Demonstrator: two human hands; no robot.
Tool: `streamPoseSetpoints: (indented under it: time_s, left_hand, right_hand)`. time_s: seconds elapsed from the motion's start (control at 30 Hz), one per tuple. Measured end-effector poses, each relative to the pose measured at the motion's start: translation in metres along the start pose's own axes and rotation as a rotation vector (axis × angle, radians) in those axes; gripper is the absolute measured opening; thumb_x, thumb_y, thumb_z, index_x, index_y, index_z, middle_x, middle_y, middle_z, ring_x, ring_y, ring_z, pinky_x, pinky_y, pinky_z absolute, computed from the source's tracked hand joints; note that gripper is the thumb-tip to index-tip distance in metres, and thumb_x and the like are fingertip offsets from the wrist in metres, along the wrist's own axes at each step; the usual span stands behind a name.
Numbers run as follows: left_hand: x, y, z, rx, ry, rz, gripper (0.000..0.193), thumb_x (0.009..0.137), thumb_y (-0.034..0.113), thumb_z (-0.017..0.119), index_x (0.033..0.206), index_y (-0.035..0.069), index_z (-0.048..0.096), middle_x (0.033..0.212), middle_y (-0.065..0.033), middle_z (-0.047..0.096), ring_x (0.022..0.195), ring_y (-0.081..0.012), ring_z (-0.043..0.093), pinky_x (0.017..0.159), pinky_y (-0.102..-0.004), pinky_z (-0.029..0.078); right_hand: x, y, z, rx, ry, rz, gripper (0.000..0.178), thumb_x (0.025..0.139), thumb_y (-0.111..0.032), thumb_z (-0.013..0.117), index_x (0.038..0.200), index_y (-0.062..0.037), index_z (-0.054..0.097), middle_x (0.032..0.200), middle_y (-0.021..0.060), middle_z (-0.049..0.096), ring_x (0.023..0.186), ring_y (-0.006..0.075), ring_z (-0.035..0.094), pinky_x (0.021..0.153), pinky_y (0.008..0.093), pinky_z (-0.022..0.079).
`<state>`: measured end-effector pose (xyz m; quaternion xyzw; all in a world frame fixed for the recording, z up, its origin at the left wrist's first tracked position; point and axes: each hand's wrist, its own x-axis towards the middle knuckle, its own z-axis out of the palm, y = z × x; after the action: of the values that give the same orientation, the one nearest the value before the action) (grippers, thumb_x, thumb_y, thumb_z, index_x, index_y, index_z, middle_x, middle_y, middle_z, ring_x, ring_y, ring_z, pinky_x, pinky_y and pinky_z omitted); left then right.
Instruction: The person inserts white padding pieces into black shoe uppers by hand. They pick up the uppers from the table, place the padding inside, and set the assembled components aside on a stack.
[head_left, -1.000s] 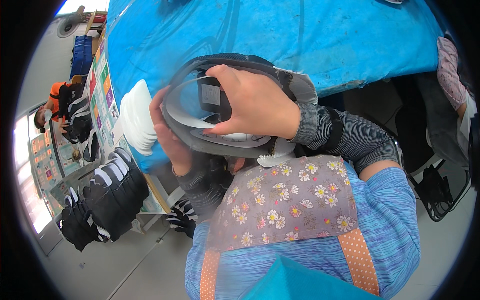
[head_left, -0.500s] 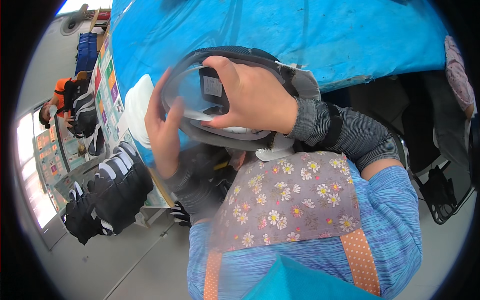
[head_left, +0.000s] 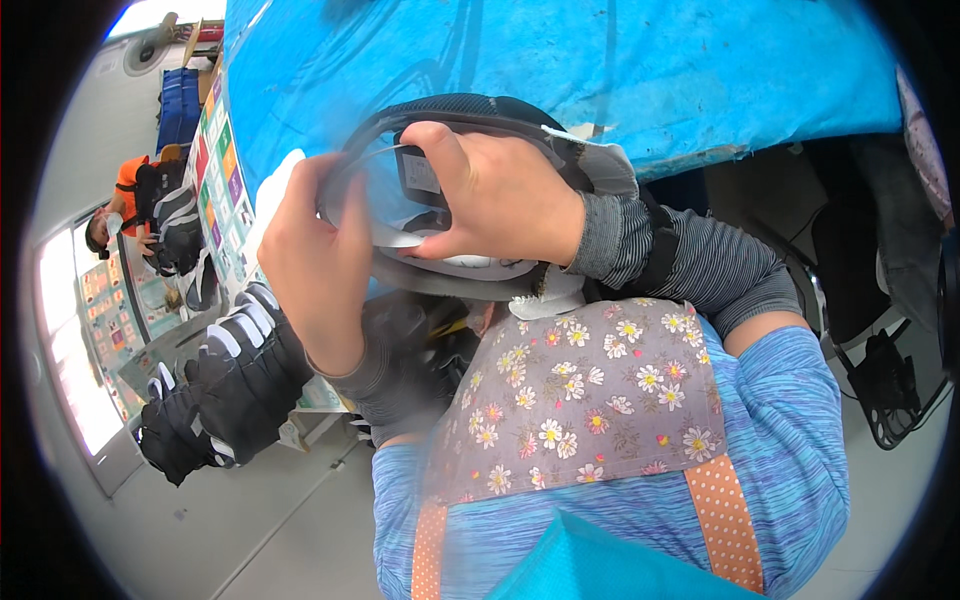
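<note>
A black and grey piece with a mesh edge point(head_left: 445, 104), which looks like a shoe upper, is held in front of me at the near edge of the blue-covered table. Inside it shows a dark flap with a small white label point(head_left: 424, 172). My right hand point(head_left: 515, 195) reaches into the opening, thumb and fingers bent around a pale inner layer point(head_left: 395, 238). On the piece's left side my left hand point(head_left: 322, 265) is closed at the rim; its fingertips are partly hidden and blurred. A light grey flap with a jagged edge point(head_left: 548, 303) hangs at the near side.
Blue sheeting point(head_left: 690, 70) covers the table ahead. White padded pieces point(head_left: 280, 180) lie behind my left hand. Stacks of black pieces with white parts point(head_left: 245, 365) stand at left. Farther off, a person in orange point(head_left: 130, 190) handles dark pieces. A black chair point(head_left: 850, 260) is at right.
My left hand has moved slightly left and toward me, its back now turned more to view and covering part of the white pieces. The right hand keeps its grip almost unmoved.
</note>
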<state>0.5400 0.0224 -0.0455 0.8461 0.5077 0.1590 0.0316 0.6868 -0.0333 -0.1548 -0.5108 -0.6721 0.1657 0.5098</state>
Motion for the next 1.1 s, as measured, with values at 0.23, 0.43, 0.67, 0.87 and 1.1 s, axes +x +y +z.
streamPoseSetpoints:
  time_s: [0.23,0.43,0.67,0.87,1.1]
  left_hand:
    - [0.004,-0.003,0.006,0.054,0.027,0.011,0.010,0.090,0.014,0.066,0.092,0.005,0.063,0.083,-0.0127,0.069,0.070,-0.0315,0.065,0.065,-0.0369,0.050]
    - [0.004,0.000,0.009,-0.006,0.024,-0.067,0.011,0.090,0.014,0.066,0.092,0.004,0.063,0.083,-0.0135,0.069,0.071,-0.0322,0.065,0.065,-0.0371,0.050]
    - [0.017,0.000,0.013,-0.062,-0.026,0.042,0.016,0.090,0.014,0.067,0.103,0.006,0.067,0.085,-0.0162,0.069,0.074,-0.0345,0.066,0.066,-0.0383,0.050]
    - [0.026,0.003,0.009,-0.030,-0.056,0.133,0.015,0.088,0.015,0.069,0.100,0.007,0.071,0.083,-0.0179,0.067,0.073,-0.0363,0.065,0.066,-0.0395,0.050]
    - [0.024,0.003,0.012,0.023,-0.042,0.096,0.012,0.087,0.012,0.069,0.097,0.006,0.071,0.080,-0.0179,0.066,0.071,-0.0361,0.065,0.064,-0.0393,0.049]
  right_hand:
    - [0.002,0.003,0.002,0.041,0.033,0.002,0.088,0.066,-0.038,0.088,0.126,0.0042,0.039,0.087,0.0173,0.066,0.080,0.0323,0.069,0.068,0.0383,0.057]
    - [0.002,0.008,0.005,0.049,0.067,-0.020,0.087,0.066,-0.037,0.088,0.125,0.0019,0.038,0.086,0.0166,0.065,0.081,0.0328,0.069,0.068,0.0389,0.057]
    - [0.005,0.010,0.003,0.064,0.065,-0.049,0.073,0.069,-0.037,0.086,0.110,-0.0005,0.039,0.085,0.0172,0.063,0.081,0.0356,0.068,0.068,0.0408,0.056]
    - [0.009,0.010,0.002,0.072,-0.023,-0.024,0.073,0.068,-0.039,0.086,0.107,0.0001,0.038,0.087,0.0177,0.063,0.083,0.0370,0.068,0.068,0.0418,0.056]
    - [0.011,0.011,0.002,0.089,0.001,-0.059,0.072,0.068,-0.040,0.086,0.105,0.0003,0.039,0.087,0.0179,0.063,0.083,0.0359,0.068,0.066,0.0412,0.056]
